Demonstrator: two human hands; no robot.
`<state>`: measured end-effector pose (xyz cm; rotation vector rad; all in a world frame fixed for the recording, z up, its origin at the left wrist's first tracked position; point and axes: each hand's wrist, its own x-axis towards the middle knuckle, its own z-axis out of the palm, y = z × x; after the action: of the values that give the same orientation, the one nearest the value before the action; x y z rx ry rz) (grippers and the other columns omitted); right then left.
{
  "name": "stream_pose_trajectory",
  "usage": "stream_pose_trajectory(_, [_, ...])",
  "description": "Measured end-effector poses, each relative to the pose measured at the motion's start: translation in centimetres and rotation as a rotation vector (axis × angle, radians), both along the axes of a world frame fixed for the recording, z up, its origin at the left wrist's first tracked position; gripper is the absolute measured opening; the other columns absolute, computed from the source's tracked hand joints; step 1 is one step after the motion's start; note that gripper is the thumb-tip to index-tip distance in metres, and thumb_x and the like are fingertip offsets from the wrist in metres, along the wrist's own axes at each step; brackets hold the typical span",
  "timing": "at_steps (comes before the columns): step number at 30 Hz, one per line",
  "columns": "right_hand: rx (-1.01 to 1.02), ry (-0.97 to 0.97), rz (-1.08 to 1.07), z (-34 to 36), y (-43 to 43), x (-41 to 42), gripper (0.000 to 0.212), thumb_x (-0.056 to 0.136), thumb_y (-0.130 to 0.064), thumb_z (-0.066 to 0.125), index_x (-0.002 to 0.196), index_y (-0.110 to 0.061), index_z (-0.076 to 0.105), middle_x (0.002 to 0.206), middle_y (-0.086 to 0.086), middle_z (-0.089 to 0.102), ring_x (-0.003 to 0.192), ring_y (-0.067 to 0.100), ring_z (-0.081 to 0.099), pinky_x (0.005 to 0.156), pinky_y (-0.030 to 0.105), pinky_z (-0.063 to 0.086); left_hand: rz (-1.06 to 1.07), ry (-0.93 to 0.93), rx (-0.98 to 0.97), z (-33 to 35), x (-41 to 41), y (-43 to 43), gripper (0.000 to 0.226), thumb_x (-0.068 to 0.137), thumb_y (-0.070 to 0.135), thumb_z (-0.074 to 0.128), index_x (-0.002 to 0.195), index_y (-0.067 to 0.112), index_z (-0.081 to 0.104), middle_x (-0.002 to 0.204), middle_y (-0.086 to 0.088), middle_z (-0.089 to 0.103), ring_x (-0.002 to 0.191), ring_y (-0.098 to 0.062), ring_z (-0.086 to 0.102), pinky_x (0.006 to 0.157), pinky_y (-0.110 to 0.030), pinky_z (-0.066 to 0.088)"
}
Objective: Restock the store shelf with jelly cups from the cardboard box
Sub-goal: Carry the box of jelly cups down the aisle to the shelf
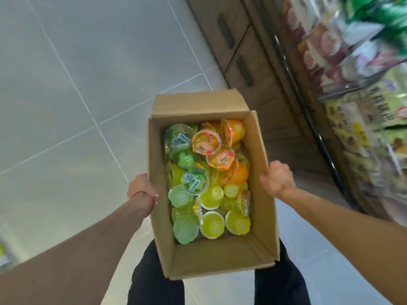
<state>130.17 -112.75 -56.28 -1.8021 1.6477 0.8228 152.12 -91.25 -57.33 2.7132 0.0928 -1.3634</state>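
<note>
An open cardboard box is held up in front of me, above the floor. It holds several jelly cups: green ones on the left, orange ones at the far end, yellow ones near me. My left hand grips the box's left wall from outside, with a red string on the wrist. My right hand grips the right wall, fingers curled against it. The store shelf runs along the right, blurred, packed with bagged goods.
Grey tiled floor spreads to the left and ahead. A wooden base cabinet with dark slot handles sits under the shelf at the upper middle. My legs in black trousers show below the box.
</note>
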Motion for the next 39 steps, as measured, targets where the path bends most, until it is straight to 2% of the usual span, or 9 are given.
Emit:
stream_pose_trajectory(4, [-0.046,-0.052,-0.141,6.4,3.8,-2.0,0.007,0.09,-0.01,0.061,0.085,-0.006,0.059,0.097,0.02,0.056,0.099,0.044,0.058,0.082,0.041,0.049,-0.177,-0.008,-0.048,5.9,1.2,0.3,0.017,0.074,-0.003,0.057,0.087,0.003,0.065,0.085,-0.019,0.065,0.087,-0.04,0.066,0.071,-0.038,0.053])
stream_pose_trajectory(6, [-0.068,-0.078,-0.182,8.9,5.3,-3.2,0.022,0.088,-0.009,0.062,0.068,-0.011,0.052,0.084,0.016,0.056,0.085,0.04,0.058,0.074,0.039,0.047,-0.263,-0.022,-0.064,8.6,1.4,0.4,0.013,0.071,-0.003,0.058,0.079,0.005,0.062,0.087,-0.019,0.066,0.088,-0.039,0.067,0.071,-0.038,0.054])
stream_pose_trajectory(9, [-0.078,-0.12,-0.236,12.5,7.9,-5.2,0.007,0.086,-0.01,0.062,0.079,-0.01,0.065,0.084,0.017,0.065,0.086,0.041,0.065,0.074,0.041,0.053,-0.368,-0.041,-0.065,12.9,1.0,0.6,0.015,0.071,-0.005,0.057,0.072,0.008,0.052,0.088,-0.018,0.065,0.091,-0.038,0.065,0.077,-0.038,0.055])
stream_pose_trajectory(12, [-0.103,-0.144,-0.337,15.2,11.3,-8.2,0.012,0.084,-0.013,0.063,0.089,-0.006,0.072,0.089,0.021,0.069,0.087,0.042,0.068,0.077,0.046,0.058,-0.492,-0.06,-0.098,16.8,-0.1,1.0,0.011,0.078,-0.002,0.056,0.077,0.008,0.054,0.078,-0.013,0.061,0.088,-0.036,0.064,0.073,-0.036,0.052])
stream_pose_trajectory(16, [-0.093,-0.146,-0.459,19.5,16.6,-13.1,0.021,0.085,-0.016,0.063,0.097,-0.001,0.071,0.096,0.022,0.07,0.091,0.042,0.068,0.08,0.047,0.059,-0.72,-0.087,-0.131,22.0,-2.6,1.9,0.011,0.078,-0.004,0.057,0.078,0.006,0.052,0.062,-0.005,0.049,0.069,-0.028,0.053,0.062,-0.03,0.042])
stream_pose_trajectory(19, [-0.069,-0.139,-0.531,23.7,20.3,-16.5,0.027,0.088,-0.017,0.064,0.106,0.003,0.066,0.106,0.023,0.068,0.1,0.041,0.067,0.076,0.038,0.054,-0.876,-0.081,-0.11,25.6,-5.0,3.3,0.015,0.077,0.0,0.06,0.073,0.009,0.049,0.06,-0.003,0.045,0.064,-0.026,0.051,0.059,-0.028,0.038])
stream_pose_trajectory(23, [-0.102,-0.136,-0.631,28.3,25.5,-20.1,0.024,0.088,-0.013,0.065,0.103,0.004,0.067,0.106,0.024,0.068,0.101,0.04,0.067,0.075,0.036,0.05,-0.993,-0.087,-0.148,28.9,-8.3,4.9,0.011,0.074,0.001,0.06,0.084,0.005,0.062,0.062,-0.004,0.052,0.055,-0.021,0.051,0.053,-0.026,0.039])
stream_pose_trajectory(29, [-0.233,-0.103,-0.869,31.3,35.1,-22.5,0.017,0.088,-0.011,0.063,0.097,0.004,0.066,0.102,0.025,0.068,0.101,0.043,0.065,0.08,0.043,0.052,-1.199,-0.095,-0.274,31.4,-12.4,5.5,0.011,0.079,-0.002,0.058,0.08,0.009,0.054,0.06,-0.003,0.048,0.055,-0.021,0.047,0.059,-0.029,0.039])
stream_pose_trajectory(39, [-0.284,-0.058,-1.356,33.3,53.5,-25.8,0.022,0.089,-0.015,0.063,0.101,0.003,0.066,0.107,0.026,0.068,0.109,0.044,0.062,0.085,0.044,0.05,-1.727,0.003,-0.325,33.6,-24.0,9.2,0.007,0.082,0.004,0.059,0.088,0.009,0.058,0.07,-0.006,0.058,0.074,-0.031,0.061,0.064,-0.033,0.049])
